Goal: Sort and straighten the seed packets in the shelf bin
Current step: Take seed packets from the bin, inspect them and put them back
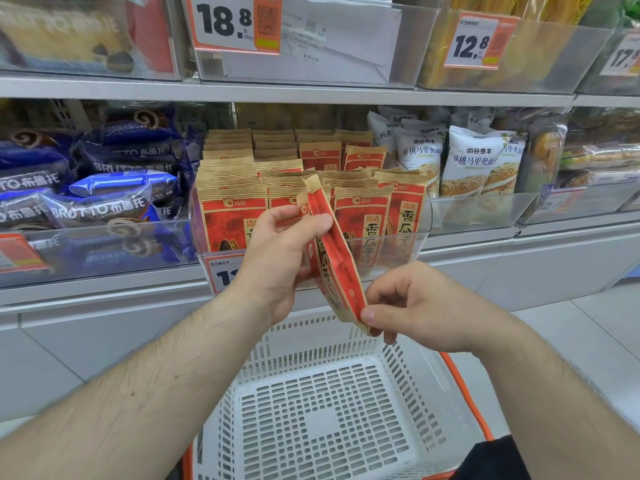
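The left hand (277, 258) pinches the upper part of one red-and-kraft seed packet (332, 258), thumb on the near face and fingers curled behind it. The right hand (415, 306) pinches the packet's lower corner between thumb and forefinger. The packet hangs edge-on and tilted, in front of the clear shelf bin (388, 247) and above the white perforated basket (311, 393); it is outside the bin. The step in hand appears to be orienting this packet for return to the rows. To do it well, rotate the packet until its printed face points outward like the front-row packets (232, 216), level its top seal with theirs, then release the lower corner last. The bin's clear front lip stands between the hands and the rows, so the packet should enter from above, not through the front. Open room lies above the packet tops, under the upper shelf edge (311, 93). The rows look tightly packed; a gap likely needs parting first. Blue bread packs (104, 188) and white bread packs (474, 161) flank the bin.
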The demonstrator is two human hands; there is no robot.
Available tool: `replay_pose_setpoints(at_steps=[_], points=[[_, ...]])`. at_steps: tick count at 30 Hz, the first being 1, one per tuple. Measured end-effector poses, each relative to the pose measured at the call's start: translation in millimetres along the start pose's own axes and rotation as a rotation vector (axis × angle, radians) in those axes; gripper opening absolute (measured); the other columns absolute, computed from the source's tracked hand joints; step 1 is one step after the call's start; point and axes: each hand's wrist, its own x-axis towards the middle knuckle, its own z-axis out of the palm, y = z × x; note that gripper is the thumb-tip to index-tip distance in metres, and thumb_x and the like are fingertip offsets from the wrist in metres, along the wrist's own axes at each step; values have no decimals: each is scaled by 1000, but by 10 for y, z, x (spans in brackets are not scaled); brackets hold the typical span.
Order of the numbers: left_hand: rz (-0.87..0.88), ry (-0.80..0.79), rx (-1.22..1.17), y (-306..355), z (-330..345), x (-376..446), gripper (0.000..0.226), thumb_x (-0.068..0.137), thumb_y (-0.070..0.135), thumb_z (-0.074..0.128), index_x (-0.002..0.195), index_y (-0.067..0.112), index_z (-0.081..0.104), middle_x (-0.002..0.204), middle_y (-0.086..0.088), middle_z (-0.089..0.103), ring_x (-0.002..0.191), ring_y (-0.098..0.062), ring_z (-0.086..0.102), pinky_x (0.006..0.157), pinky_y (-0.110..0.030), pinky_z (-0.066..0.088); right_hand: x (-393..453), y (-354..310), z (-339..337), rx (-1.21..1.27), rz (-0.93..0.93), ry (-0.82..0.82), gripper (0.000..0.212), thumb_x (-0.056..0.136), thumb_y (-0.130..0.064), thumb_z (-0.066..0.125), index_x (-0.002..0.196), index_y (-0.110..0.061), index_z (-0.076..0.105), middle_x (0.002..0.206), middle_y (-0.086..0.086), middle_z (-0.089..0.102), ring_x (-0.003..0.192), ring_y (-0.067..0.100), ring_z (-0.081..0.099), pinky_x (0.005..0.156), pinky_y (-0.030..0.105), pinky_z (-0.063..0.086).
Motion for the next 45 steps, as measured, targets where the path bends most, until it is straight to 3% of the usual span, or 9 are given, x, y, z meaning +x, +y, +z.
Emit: replay_pose_setpoints(at_steps=[10, 16, 18, 20, 25, 27, 32, 35, 45], points=[[-29, -21, -1, -3, 1, -10, 40, 87, 13, 72, 119, 16, 49, 103, -10, 67, 69, -16, 68, 54, -32, 54, -3, 13, -23, 13, 6, -66, 24, 96, -7, 59, 75, -5, 68, 67, -1, 69, 64, 11, 68, 65, 26, 56], [-27, -98, -6, 10, -3, -23, 24, 87, 9, 68, 99, 16, 49, 80, -3, 69, 72, -20, 67, 63, -36, 53, 5, 73, -28, 128, -60, -59, 10, 85, -18, 75, 80, -9, 74, 74, 6, 72, 65, 18, 67, 66, 35, 59], [-12, -187, -38, 21, -9, -46, 27, 79, 5, 71, 96, 11, 50, 79, -7, 68, 76, -25, 66, 62, -37, 54, 12, 118, -56, 274, -74, -11, 33, 68, -35, 80, 83, -7, 71, 74, 6, 68, 64, 16, 61, 59, 27, 51], [8, -281, -91, 36, -15, -73, 47, 68, 8, 71, 113, 4, 55, 92, -17, 67, 79, -26, 67, 63, -38, 56, 40, 166, -71, 420, -39, 51, 50, 58, -44, 77, 91, -9, 62, 79, 0, 64, 62, 14, 56, 56, 27, 43], [-24, -464, -155, 26, -38, -108, 72, 56, 19, 76, 121, -7, 58, 104, -21, 70, 96, -35, 62, 85, -48, 54, 120, 222, 20, 682, 45, -51, 78, 58, -39, 80, 128, -15, 53, 88, 4, 69, 58, 14, 51, 52, 25, 36], [-43, -478, -143, 38, -27, -138, 80, 58, 19, 75, 128, -11, 51, 110, -25, 67, 99, -38, 59, 87, -49, 53, 141, 209, 68, 724, 41, -60, 75, 60, -37, 80, 126, -13, 55, 84, 4, 72, 61, 15, 51, 48, 22, 33], [-69, -377, -112, 65, -15, -131, 55, 79, 22, 61, 126, -6, 56, 108, -23, 68, 97, -38, 64, 87, -51, 54, 163, 164, 119, 659, 50, 104, 46, 70, -30, 88, 108, -16, 67, 83, -2, 69, 61, 11, 51, 46, 20, 37], [-40, -284, 55, 56, 4, -115, 34, 93, 25, 63, 119, 3, 64, 106, -16, 74, 92, -30, 71, 75, -40, 60, 173, 142, 148, 573, 56, 189, 29, 75, -28, 77, 102, -19, 68, 78, -8, 72, 57, 7, 55, 47, 22, 43], [-55, -179, 98, 60, 13, -87, 22, 100, 24, 54, 106, 14, 73, 96, -9, 78, 79, -20, 74, 68, -35, 60, 189, 180, 122, 560, 49, 214, 38, 69, -40, 73, 99, -17, 71, 86, 10, 74, 58, 16, 58, 49, 23, 46]])
